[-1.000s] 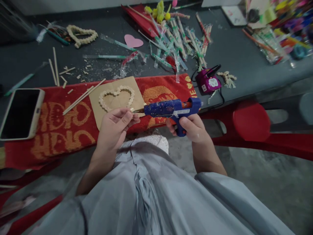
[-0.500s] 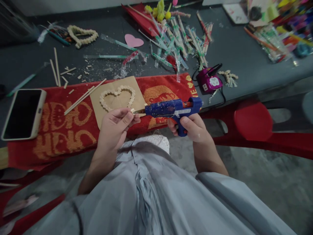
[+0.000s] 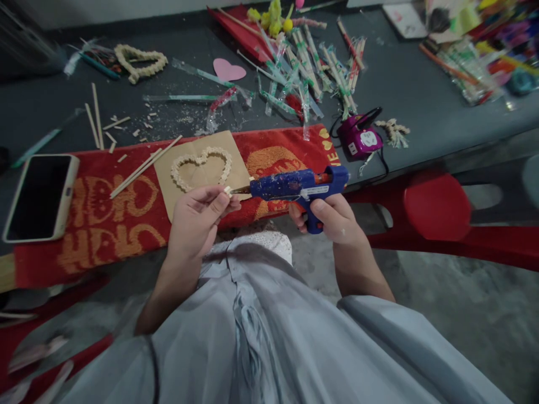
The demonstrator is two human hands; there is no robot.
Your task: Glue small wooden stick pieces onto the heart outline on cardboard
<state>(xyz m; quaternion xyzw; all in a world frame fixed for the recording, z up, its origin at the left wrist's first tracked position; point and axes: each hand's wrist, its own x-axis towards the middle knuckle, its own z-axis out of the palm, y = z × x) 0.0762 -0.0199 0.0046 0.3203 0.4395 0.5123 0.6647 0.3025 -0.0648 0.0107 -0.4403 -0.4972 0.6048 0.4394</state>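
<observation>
My right hand is wrapped around the handle of a blue glue gun, its nozzle pointing left. Between thumb and fingers, my left hand pinches a small pale wooden stick piece, and the nozzle tip is at that piece; whether they touch I cannot tell. Just behind my left hand lies a heart outline built from short pale pieces. It rests on a square brown board, partly covered by my hand.
Under the board is a red towel with a phone and thin sticks. A second heart frame, wrapped sticks, a pink paper heart and a purple plug adapter lie behind. Red chair at right.
Both hands, the glue gun and the small piece hold almost the same position. The view has shifted very slightly.
</observation>
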